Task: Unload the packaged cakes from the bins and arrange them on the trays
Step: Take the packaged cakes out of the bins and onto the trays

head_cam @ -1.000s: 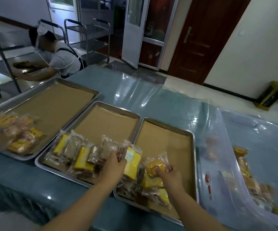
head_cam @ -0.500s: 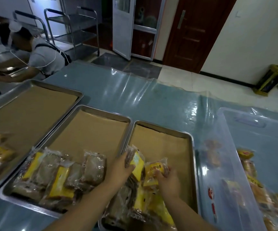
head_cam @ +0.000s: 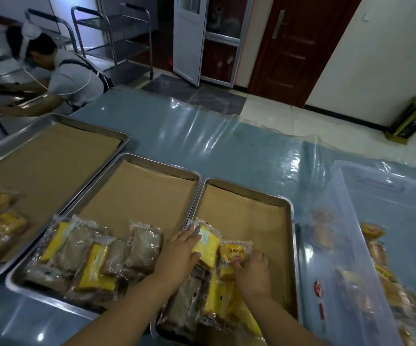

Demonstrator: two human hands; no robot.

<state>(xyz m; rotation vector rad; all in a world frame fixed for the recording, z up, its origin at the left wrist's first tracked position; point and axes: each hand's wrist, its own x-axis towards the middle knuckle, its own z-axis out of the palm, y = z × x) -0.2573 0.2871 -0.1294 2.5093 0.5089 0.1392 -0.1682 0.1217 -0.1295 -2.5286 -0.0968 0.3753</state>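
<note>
In the right tray (head_cam: 292,222), near end, the left hand (head_cam: 177,255) grips a yellow cake (head_cam: 207,248); the right hand (head_cam: 254,273) pinches an orange cake (head_cam: 234,253) just beside it. Both look light, soft and slick, so hold their sides gently. Further right, the bin (head_cam: 351,221) holds more.

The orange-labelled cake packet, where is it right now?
In the head view, the orange-labelled cake packet lies in the rightmost tray, pinched by the right hand, just right of the yellow cake packet that the left hand holds.
</note>
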